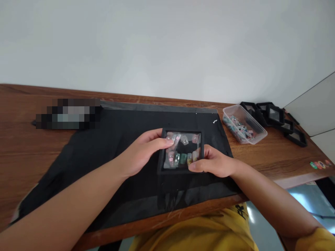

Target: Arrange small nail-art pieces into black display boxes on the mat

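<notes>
Between both hands is a black square display frame (183, 170) with a clear window. Behind the window show several decorated press-on nails (183, 159) in pink, green and yellow. My left hand (146, 148) grips the frame's left side, its thumb lying over the window's upper left and its fingers behind. My right hand (213, 162) holds the lower right corner, thumb on the front near the yellow nail. The frame is held over a black mat (125, 136); whether its lower edge touches the mat I cannot tell.
On the right stands a clear plastic tub (258, 134) of small colourful pieces, probably nails. Beside it several black frames (276, 114) lie heaped against the wall. A blurred-out dark object (69, 114) lies at the back left of the wooden table (23, 139). A white scrap (215, 121) sits on the mat.
</notes>
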`<state>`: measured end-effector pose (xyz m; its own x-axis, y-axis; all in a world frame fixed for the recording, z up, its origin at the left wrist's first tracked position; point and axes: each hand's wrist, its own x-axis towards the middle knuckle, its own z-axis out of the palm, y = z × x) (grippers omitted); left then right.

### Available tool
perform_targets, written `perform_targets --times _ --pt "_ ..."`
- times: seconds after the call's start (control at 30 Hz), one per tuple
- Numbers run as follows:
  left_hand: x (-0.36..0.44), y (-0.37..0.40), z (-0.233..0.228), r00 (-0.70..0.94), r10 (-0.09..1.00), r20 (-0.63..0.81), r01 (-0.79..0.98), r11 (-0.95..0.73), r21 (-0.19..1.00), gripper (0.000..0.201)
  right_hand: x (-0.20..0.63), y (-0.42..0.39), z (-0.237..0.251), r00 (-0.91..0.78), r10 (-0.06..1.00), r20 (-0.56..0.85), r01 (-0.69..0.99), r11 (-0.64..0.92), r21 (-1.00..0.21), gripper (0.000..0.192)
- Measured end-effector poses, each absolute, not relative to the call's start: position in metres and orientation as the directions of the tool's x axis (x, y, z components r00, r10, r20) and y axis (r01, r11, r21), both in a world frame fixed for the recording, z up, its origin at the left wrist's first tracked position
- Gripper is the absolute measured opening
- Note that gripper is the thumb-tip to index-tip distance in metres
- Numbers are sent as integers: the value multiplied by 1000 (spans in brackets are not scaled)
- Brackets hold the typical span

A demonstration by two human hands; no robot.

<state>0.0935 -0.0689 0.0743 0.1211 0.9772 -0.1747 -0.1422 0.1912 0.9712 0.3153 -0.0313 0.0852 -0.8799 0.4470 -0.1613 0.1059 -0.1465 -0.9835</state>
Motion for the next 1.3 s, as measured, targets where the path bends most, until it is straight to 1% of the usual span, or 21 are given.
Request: perform_targets --times 0.17,0.33,0.43,0.63,0.83,1.13,1.3 --pt "100 -68 79 76 975 -207 -113 215 970 23 315 -32 84 -874 440 -205 167 -124 -978 56" --pt "104 -65 81 59 964 -260 -87 265 960 31 316 -31 81 -870 447 -206 174 -112 -978 54" --pt "103 -65 81 59 955 -290 -110 295 949 34 316 -31 81 -876 440 -195 163 -111 -980 54" --pt "105 -66 82 67 941 -330 -159 337 928 34 315 -31 79 -875 447 -184 150 -111 -982 52" --pt "106 -66 80 84 946 -313 -132 322 938 36 316 -31 77 -887 427 -176 147 -99 -984 49" --pt "107 -71 80 87 957 -276 -76 283 956 39 316 -32 77 -879 439 -188 170 -80 -982 50" --pt "113 -72 83 62 941 -331 -129 337 933 43 316 -32 75 -879 432 -202 193 -65 -979 53"
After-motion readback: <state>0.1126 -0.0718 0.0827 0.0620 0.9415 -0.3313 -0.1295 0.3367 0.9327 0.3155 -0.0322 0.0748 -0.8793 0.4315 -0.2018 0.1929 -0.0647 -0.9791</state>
